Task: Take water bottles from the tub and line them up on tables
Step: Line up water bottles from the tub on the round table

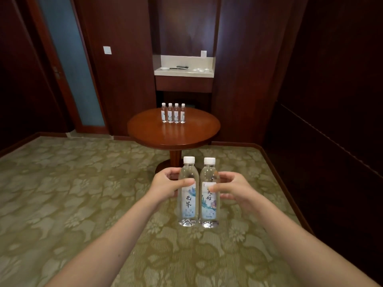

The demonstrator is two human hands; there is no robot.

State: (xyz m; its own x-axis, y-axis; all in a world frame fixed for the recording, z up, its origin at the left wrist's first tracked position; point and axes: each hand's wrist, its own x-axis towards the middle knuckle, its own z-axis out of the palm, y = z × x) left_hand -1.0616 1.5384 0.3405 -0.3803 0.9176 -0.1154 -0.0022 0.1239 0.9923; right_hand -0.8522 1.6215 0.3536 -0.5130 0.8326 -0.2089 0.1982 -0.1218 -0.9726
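Your left hand (165, 186) is wrapped round the upper body of one clear water bottle (187, 204), thumb across the front and fingers behind. Your right hand (234, 188) holds a second bottle (209, 206) the same way. Both bottles are upright, side by side, touching or very nearly so, held in the air above the patterned carpet (72, 183).

Both look full and are capped, so expect real weight for their size. The thin plastic will likely dent under a hard squeeze, and the glossy labels may be slick. A firm, even hold round the middle of the body seems the safest place, and should keep each bottle steady as you set it down.

Ahead stands a round wooden worktop (174, 133). A row of four bottles (173, 113) stands upright and close together near its far edge. Beyond it, a pale ledge (183, 72) sits in a dark wood recess. The tub is not in view.
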